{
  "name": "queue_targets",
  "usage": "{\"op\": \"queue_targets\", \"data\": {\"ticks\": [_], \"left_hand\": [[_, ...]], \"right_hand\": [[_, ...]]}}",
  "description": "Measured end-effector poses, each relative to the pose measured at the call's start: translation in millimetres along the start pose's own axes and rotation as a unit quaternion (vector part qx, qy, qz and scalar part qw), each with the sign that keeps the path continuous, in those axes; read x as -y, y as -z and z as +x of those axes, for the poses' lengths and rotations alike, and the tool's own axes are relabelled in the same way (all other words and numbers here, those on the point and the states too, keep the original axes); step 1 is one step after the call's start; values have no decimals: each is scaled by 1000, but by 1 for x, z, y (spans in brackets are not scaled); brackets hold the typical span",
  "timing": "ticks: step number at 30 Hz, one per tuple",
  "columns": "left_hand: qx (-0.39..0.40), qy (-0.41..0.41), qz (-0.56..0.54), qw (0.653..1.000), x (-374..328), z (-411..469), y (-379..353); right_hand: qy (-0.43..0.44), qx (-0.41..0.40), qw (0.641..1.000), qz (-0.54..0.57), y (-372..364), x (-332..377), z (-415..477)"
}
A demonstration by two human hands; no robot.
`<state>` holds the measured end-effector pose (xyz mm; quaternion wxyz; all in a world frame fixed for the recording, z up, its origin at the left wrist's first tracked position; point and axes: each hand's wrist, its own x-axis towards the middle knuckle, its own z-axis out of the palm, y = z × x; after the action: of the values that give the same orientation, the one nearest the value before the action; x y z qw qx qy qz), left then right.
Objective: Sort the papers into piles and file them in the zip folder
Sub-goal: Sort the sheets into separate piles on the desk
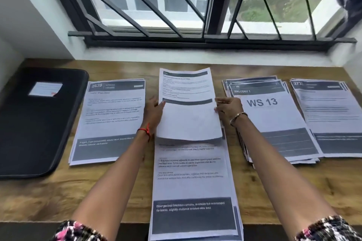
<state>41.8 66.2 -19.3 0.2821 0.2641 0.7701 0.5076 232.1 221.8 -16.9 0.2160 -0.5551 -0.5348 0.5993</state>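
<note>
We find the left hand (154, 112) and right hand (228, 107) each pinching a side edge of one sheet (188, 119), held over the centre pile (194, 182). The left pile (109, 119) and right piles (274, 119) flank it. The folder (35, 127) lies flat, far left on the table (39, 199).

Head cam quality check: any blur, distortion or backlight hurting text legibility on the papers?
Head view: wide-angle distortion bows the window frame and table edge; window daylight is even, no glare on the sheets; the WS 13 pile reads, but fine print on the held sheet is smeared; the left hand and right hand gripping it look slightly soft.
</note>
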Motion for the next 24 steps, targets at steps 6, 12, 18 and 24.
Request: {"op": "queue_targets", "data": {"ticks": [6,12,18,24], "left_hand": [[86,-52,140,985,11,-13,-2],[193,-153,342,907,44,-24,1],[118,-107,406,900,47,-25,-4],[76,-99,412,903,48,-30,-7]], "right_hand": [[24,-97,995,-14,-9,-4,13],[79,-167,980,-74,-17,-2,13],[213,11,916,-341,-24,-18,-12],[136,117,818,-547,-29,-19,-14]]}}
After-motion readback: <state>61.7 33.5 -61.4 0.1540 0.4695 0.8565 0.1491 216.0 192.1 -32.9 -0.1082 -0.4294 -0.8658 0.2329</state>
